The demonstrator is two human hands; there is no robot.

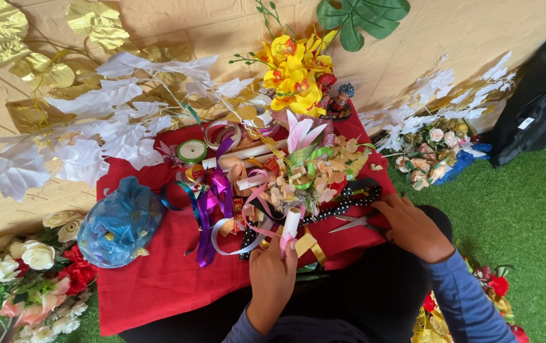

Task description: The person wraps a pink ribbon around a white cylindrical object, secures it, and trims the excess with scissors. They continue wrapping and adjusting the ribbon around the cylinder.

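Head view, left hand: the left hand (272, 274) is closed around the lower end of a white paper scroll (291, 223), holding it upright at the near edge of the ribbon heap; fingers wrapped, so the roll stays tight and does not unfurl.
Head view, ribbon at the scroll: a pink ribbon (284, 242) and a gold ribbon (310, 244) sit right at the fingers; whether they are tied round the roll I cannot tell.
Head view, right hand: the right hand (411, 226) lies palm down, fingers narrowly spread, on the right part of the table, fingertips touching a pair of scissors (354, 223) that lies flat with its blades pointing left, close by for easy reach.
Head view, black ribbon: a black polka-dot ribbon (343, 202) runs under the scissors toward the heap.
Head view, work surface: a red cloth (158, 279) covers the low table, a plain ground for the loose ribbons.
Head view, supplies: a purple ribbon (208, 209) trails across the middle; a green tape roll (192, 151) and more white scrolls (241, 154) lie behind it, beyond the working spot.
Head view, left side: a blue gift pouch (119, 223) sits apart from the heap.
Head view, back: yellow artificial flowers (295, 73) stand against the wall, with white fabric leaves (101, 133) spreading left.
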